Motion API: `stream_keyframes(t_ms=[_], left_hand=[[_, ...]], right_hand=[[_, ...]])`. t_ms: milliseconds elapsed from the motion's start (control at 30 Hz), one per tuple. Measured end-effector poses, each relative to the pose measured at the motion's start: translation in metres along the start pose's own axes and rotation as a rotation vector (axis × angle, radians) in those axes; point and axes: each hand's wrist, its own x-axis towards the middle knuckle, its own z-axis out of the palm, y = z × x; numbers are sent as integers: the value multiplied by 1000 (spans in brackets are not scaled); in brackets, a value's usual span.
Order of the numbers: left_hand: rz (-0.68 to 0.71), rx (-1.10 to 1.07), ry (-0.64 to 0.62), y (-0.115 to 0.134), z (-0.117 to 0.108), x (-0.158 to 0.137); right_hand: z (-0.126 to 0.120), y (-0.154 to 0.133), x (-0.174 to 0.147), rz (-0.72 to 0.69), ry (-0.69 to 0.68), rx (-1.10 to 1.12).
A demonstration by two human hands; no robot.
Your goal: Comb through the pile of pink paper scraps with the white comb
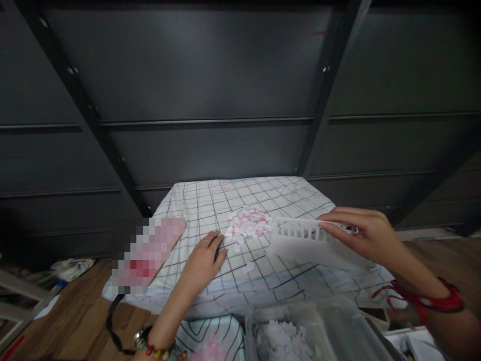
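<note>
A pile of torn white and pink paper scraps (248, 222) lies on the checked cloth (259, 189) in the head view. My left hand (203, 258) rests on the cloth just left of the pile, its fingers stretched out and nothing held. On the right, my right hand (363, 233) grips a white plastic basket (295, 246) by its edge, thumb on one side and fingers on the other. The basket has a slotted side, and its left end is beside the scraps. One loose paper scrap (248, 267) lies nearer to me.
At the cloth's near edge stand a clear plastic bin (330, 307) of pale paper scraps and a line-patterned container (233, 328) with pink bits inside. A pixelated pinkish object (161, 248) with a black strap lies left. A dark panelled wall (210, 150) rises behind.
</note>
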Motion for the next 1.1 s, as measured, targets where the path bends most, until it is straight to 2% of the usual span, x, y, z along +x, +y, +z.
stream_keyframes(t_ms=[267,433,600,933,1100], left_hand=[[-13,-4,-7,1,-2,0],[-5,-6,2,3,-2,1],[-2,7,-1,6,-3,2],[-2,9,-2,6,-4,2],[0,6,5,6,-5,1]], right_hand=[[4,-7,1,56,36,98],[17,-22,9,9,6,177],[24,-23,13,-20,-4,208],[14,-17,5,7,35,203],[12,-12,2,11,10,173]])
